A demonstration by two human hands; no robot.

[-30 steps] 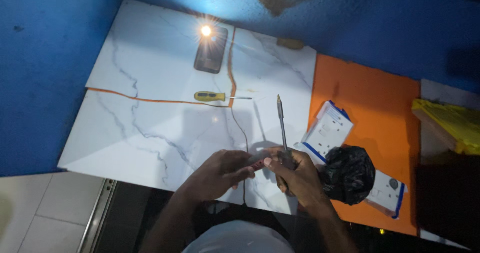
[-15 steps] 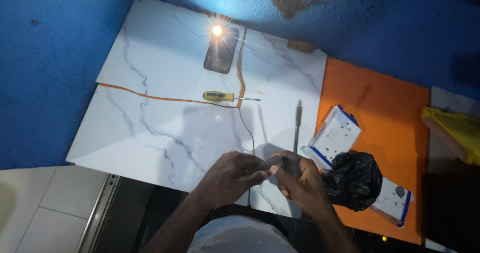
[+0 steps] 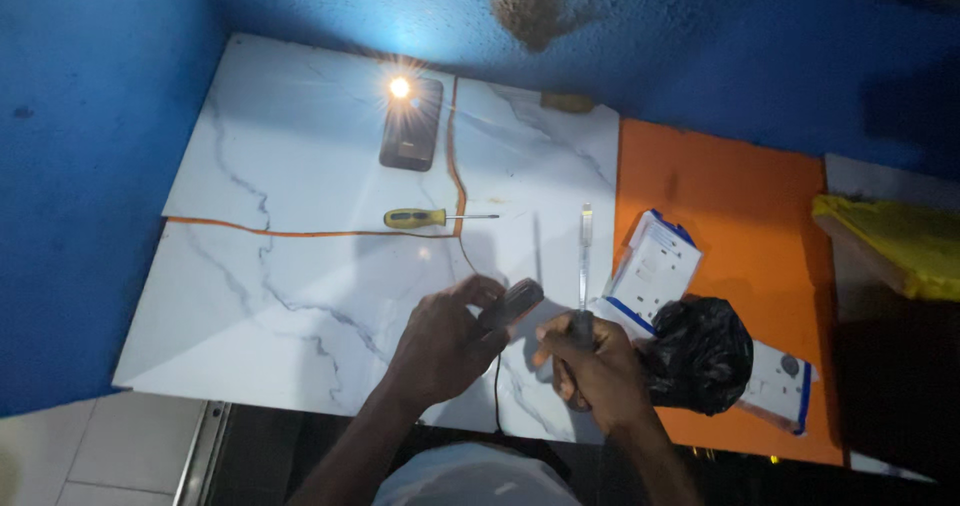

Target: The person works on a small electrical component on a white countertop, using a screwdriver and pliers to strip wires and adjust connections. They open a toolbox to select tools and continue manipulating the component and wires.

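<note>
Head view, looking down: both forearms come up from the bottom edge and meet over the near side of the white marble table [image 3: 300,296]. The left hand [image 3: 440,341] is curled, fingers closed round a small dark gadget [image 3: 510,303] that sticks out past the fingertips toward the right, tilted up a little. A thin dark wire [image 3: 497,386] hangs down between the 2 wrists; I cannot tell for sure where it joins. The right hand [image 3: 590,371] is a tight fist on the handle of a slim screwdriver [image 3: 584,256], shaft pointing straight away from the body, over the table. The 2 hands sit just beside each other, thumbs near but apart.

Containers: a black bag [image 3: 700,351] lies just right of the right hand, bunched shut, contents hidden. It rests on a white socket box [image 3: 655,266] with blue edging, with a second box [image 3: 780,386] poking out beyond it, both on the orange mat [image 3: 720,186]. A yellow bag [image 3: 900,241] sits at the far right.

Further up the table: a yellow-handled screwdriver [image 3: 425,217] lying flat, and a phone [image 3: 411,126] with its lamp on.
</note>
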